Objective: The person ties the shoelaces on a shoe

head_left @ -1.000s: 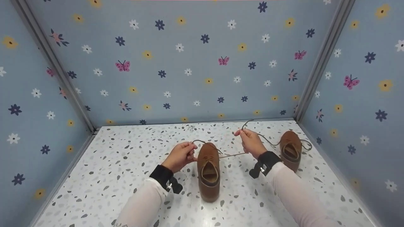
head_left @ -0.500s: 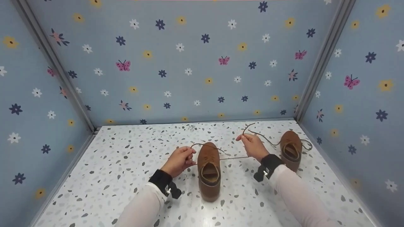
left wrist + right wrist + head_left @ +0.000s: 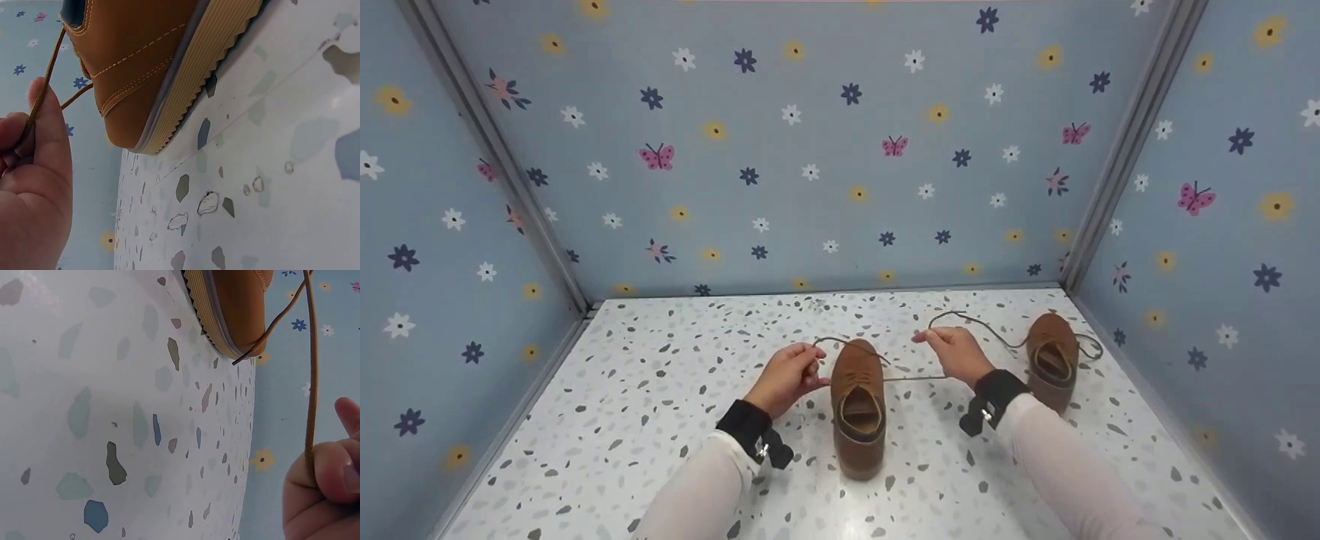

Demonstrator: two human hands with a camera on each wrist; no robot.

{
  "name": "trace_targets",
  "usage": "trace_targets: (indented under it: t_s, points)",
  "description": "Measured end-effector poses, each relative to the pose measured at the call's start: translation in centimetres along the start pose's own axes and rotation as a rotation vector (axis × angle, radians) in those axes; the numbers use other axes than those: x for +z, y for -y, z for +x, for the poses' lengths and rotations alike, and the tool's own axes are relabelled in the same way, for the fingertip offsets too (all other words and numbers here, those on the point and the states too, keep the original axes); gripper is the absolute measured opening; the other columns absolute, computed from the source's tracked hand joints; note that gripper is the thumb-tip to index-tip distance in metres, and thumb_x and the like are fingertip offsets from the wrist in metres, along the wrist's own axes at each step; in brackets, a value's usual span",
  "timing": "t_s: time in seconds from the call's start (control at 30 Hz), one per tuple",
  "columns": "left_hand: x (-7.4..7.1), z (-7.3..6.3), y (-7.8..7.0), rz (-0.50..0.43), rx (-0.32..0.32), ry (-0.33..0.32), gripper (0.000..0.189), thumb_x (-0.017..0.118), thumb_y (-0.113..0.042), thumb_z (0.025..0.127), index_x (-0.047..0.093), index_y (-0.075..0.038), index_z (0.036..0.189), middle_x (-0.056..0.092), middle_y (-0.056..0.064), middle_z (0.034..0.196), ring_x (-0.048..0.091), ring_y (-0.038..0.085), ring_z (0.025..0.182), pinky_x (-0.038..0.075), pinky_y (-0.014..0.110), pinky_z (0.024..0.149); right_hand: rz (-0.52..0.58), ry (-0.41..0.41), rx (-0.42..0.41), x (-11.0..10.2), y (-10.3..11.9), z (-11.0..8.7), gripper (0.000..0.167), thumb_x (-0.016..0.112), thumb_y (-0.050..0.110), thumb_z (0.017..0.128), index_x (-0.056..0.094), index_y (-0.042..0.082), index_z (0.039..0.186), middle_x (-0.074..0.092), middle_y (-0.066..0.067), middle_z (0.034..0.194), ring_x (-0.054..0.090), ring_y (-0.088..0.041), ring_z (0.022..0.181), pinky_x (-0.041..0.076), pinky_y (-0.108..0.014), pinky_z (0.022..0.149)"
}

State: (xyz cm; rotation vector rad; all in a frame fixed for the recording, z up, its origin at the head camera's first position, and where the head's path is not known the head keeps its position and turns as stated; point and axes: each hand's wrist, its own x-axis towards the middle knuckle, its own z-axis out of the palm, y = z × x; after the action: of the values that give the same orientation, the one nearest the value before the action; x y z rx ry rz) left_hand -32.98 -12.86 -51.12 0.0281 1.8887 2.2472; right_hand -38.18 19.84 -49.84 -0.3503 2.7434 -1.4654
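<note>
A brown lace-up shoe (image 3: 859, 450) stands on the speckled surface between the hands, toe away from me. My left hand (image 3: 786, 379), at its left, pinches one shoelace (image 3: 52, 64) between thumb and fingers. That lace's free end crosses over the toe and hangs to the right, its tip beside the sole in the right wrist view. On the other side my right hand (image 3: 960, 354) pinches the second shoelace (image 3: 312, 382), which runs straight from the shoe (image 3: 239, 312) to the curled fingers. Its free end arcs up and right from the fingertips.
A matching brown shoe (image 3: 1051, 360) stands at the right, its loose laces (image 3: 994, 330) trailing to both sides. Blue flowered panels (image 3: 810, 150) enclose the back and sides of the white speckled surface (image 3: 660, 420). Black straps (image 3: 746, 431) are on both wrists.
My right hand dipped slightly, and the free lace end above it has tipped over to the right. The left hand stays almost in place, still holding its lace.
</note>
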Motion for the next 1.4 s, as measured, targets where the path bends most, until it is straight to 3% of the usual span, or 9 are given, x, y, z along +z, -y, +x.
trace_targets:
  t_s: [0.07, 0.17, 0.3, 0.43, 0.7, 0.97, 1.4]
  points:
    - [-0.1, 0.0, 0.0, 0.039, 0.013, 0.001, 0.025, 0.045, -0.017, 0.112, 0.059, 0.003, 0.115, 0.048, -0.002, 0.073, 0.048, 0.009, 0.063, 0.062, 0.038, 0.09, -0.007, -0.012, 0.021, 0.0, 0.0, 0.1, 0.038, 0.047, 0.032, 0.112, 0.079, 0.013, 0.117, 0.075, -0.013, 0.118, 0.054, -0.013, 0.072, 0.048, -0.033, 0.074]
    - [-0.1, 0.1, 0.0, 0.083, 0.026, -0.007, 0.026, 0.044, -0.017, 0.112, 0.06, 0.004, 0.116, 0.049, -0.003, 0.074, 0.05, 0.009, 0.063, 0.062, 0.037, 0.088, 0.006, -0.024, 0.061, 0.0, 0.2, 0.1, 0.039, 0.048, 0.035, 0.111, 0.08, 0.013, 0.112, 0.07, -0.012, 0.088, 0.039, -0.014, 0.054, 0.042, -0.029, 0.059]
    - [-0.2, 0.1, -0.1, 0.112, 0.03, -0.017, 0.027, 0.045, -0.018, 0.112, 0.061, 0.003, 0.115, 0.05, -0.003, 0.074, 0.051, 0.01, 0.064, 0.06, 0.032, 0.081, 0.02, -0.026, 0.085, -0.1, 0.5, 0.1, 0.043, 0.05, 0.039, 0.11, 0.081, 0.01, 0.106, 0.056, 0.002, 0.064, 0.043, -0.013, 0.051, 0.046, -0.029, 0.058]
    - [-0.2, 0.1, -0.1, 0.126, 0.023, -0.024, 0.025, 0.046, -0.019, 0.111, 0.063, -0.001, 0.112, 0.051, -0.002, 0.075, 0.051, 0.011, 0.066, 0.058, 0.03, 0.077, 0.072, -0.013, 0.105, -0.1, 0.7, 0.0, 0.049, 0.051, 0.042, 0.109, 0.08, 0.005, 0.096, 0.047, 0.005, 0.055, 0.048, -0.013, 0.048, 0.048, -0.029, 0.057]
    - [-0.3, 0.1, 0.0, 0.125, 0.027, -0.03, 0.027, 0.049, -0.02, 0.111, 0.062, 0.003, 0.115, 0.055, -0.002, 0.078, 0.057, 0.009, 0.067, 0.057, 0.028, 0.074, 0.226, 0.077, 0.131, 0.4, 0.8, 0.1, 0.051, 0.048, 0.042, 0.111, 0.069, 0.001, 0.089, 0.057, 0.003, 0.059, 0.055, -0.011, 0.049, 0.056, -0.028, 0.054]
    - [-0.6, -0.2, 0.0, 0.116, 0.033, -0.064, 0.024, 0.046, -0.018, 0.111, 0.061, 0.002, 0.114, 0.066, 0.001, 0.085, 0.073, 0.013, 0.079, 0.063, 0.032, 0.081, 0.207, 0.094, 0.106, 0.5, 0.7, 0.0, 0.051, 0.047, 0.044, 0.111, 0.068, 0.004, 0.087, 0.049, 0.004, 0.056, 0.047, -0.01, 0.048, 0.059, -0.03, 0.059]
    - [-0.6, -0.6, -0.1, 0.14, 0.05, -0.036, 0.023, 0.045, -0.018, 0.111, 0.057, 0.002, 0.112, 0.069, 0.002, 0.086, 0.076, 0.014, 0.08, 0.064, 0.037, 0.084, 0.138, 0.098, 0.118, 0.4, 1.3, -0.3, 0.05, 0.044, 0.041, 0.112, 0.07, 0.006, 0.089, 0.042, 0.005, 0.057, 0.043, -0.012, 0.051, 0.059, -0.031, 0.063]
